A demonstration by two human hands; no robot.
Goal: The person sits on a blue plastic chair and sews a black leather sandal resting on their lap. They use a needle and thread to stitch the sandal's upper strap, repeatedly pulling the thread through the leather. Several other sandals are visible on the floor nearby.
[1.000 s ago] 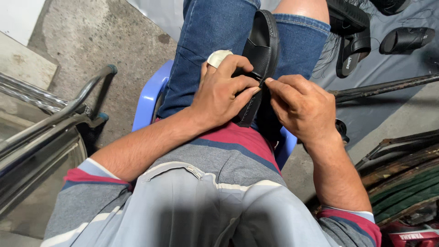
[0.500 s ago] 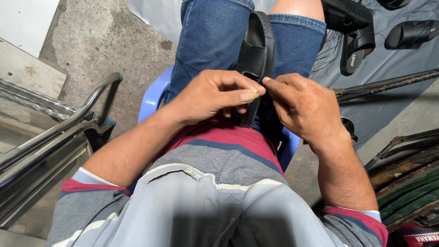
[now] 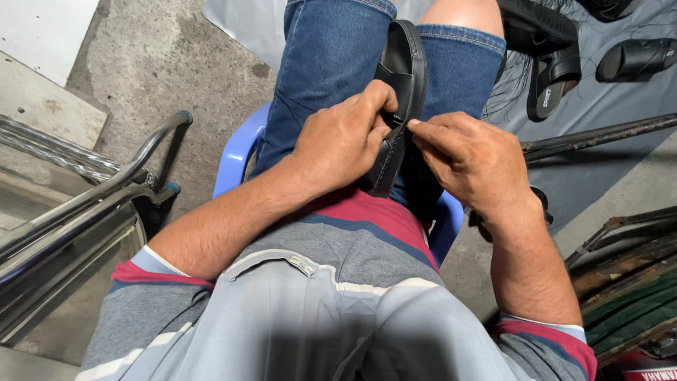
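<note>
Concrete floor (image 3: 176, 63) underfoot, grey tarp (image 3: 606, 141) to right with black sandals (image 3: 557, 77) laid out. Black leather loafer shoe (image 3: 398, 106) wedged between my knees on blue plastic chair (image 3: 236, 159). Since a second ago left hand (image 3: 338, 144) slid up shoe edge, now clamped on rim. Right hand (image 3: 472, 159) fingertips pinched together at seam; what's between them, cannot tell. Stitch point moved along. No containers visible.

White logo print on black sandal (image 3: 549, 97), upper right; red-white label (image 3: 652, 372), bottom-right corner.
</note>
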